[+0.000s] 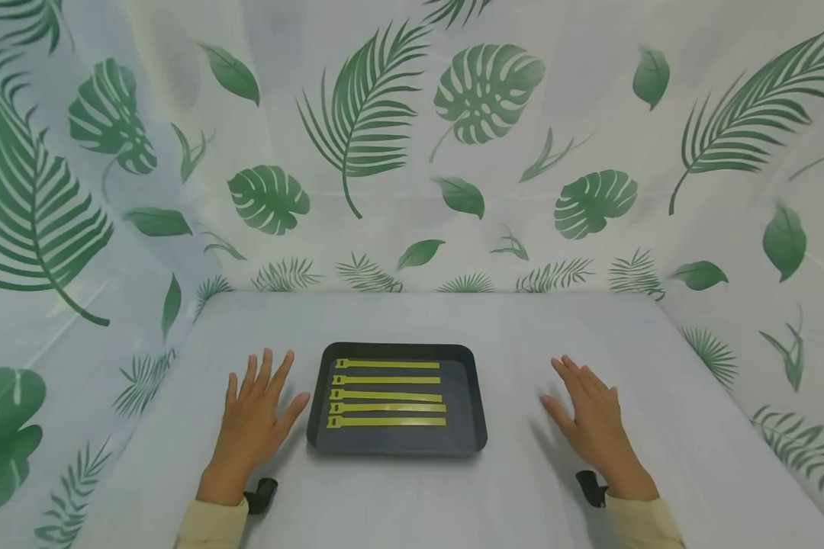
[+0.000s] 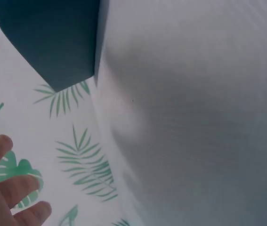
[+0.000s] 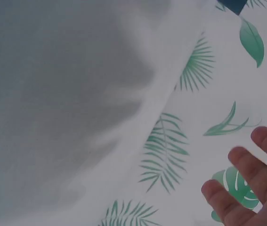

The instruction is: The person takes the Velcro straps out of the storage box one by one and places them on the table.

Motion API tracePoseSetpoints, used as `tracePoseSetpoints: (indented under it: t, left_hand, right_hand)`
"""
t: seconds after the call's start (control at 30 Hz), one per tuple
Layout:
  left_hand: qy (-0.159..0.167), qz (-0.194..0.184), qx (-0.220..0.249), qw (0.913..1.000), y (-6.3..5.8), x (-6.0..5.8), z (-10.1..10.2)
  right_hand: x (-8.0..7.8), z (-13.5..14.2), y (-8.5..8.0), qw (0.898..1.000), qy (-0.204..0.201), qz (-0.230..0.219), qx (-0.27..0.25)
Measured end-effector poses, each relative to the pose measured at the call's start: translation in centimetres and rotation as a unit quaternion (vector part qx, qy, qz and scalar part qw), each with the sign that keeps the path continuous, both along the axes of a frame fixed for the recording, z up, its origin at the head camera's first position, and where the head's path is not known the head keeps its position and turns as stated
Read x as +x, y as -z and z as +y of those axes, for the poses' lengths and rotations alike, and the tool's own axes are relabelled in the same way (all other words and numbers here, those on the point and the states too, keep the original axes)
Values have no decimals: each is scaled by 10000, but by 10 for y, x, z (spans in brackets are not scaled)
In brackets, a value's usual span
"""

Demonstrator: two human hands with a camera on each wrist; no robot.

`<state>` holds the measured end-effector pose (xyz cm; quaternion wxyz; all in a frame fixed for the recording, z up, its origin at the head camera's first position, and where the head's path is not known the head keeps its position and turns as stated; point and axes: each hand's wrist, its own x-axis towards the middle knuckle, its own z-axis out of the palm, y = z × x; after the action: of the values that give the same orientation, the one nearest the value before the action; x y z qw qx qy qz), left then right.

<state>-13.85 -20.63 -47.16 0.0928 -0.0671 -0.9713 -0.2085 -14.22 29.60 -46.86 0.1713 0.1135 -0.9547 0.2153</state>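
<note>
A dark grey rectangular tray (image 1: 463, 381) sits on the white table. Several yellow-green hook-and-loop cable ties (image 1: 387, 421) lie in it, one above another in roughly parallel rows, their slotted heads to the left. My left hand (image 1: 252, 423) is to the left of the tray with fingers spread, apart from it and holding nothing. To the right of the tray, farther off, my right hand (image 1: 593, 415) has its fingers extended and is also free of any object. The left wrist view shows part of the tray (image 2: 48, 37) and fingertips; the right wrist view shows fingertips and a tray corner.
The white table (image 1: 522, 488) spreads around the tray. White fabric walls (image 1: 398, 137) printed with green leaves rise behind it and at both sides. Each wrist carries a small black camera, seen on the left wrist (image 1: 261, 496) and the right wrist (image 1: 592, 488).
</note>
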Motion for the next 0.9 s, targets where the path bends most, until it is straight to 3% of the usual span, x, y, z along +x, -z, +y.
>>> tracePoseSetpoints:
  t: [0.2, 0.33, 0.47, 0.57, 0.77, 0.9]
  left_hand:
    - [329, 229, 583, 9975, 4, -7, 2]
    - [490, -174, 1105, 9925, 7, -11, 4]
    - [613, -718, 1692, 9811, 10, -16, 6]
    - [735, -1076, 2286, 9648, 11, -20, 7]
    - [1044, -1684, 3467, 9168, 17, -31, 8]
    - [1229, -1812, 3852, 8965, 23, -36, 8]
  right_hand:
    - [-4, -9, -8, 9976, -346, -419, -434]
    - [-6, -14, -12, 9958, -528, -575, -474]
    - [-8, -18, -17, 9947, -625, -671, -476]
    - [-12, -23, -21, 9935, -668, -787, -477]
    - [-21, -31, -25, 9905, -831, -929, -576]
    - [-27, -37, -26, 9882, -1034, -910, -672]
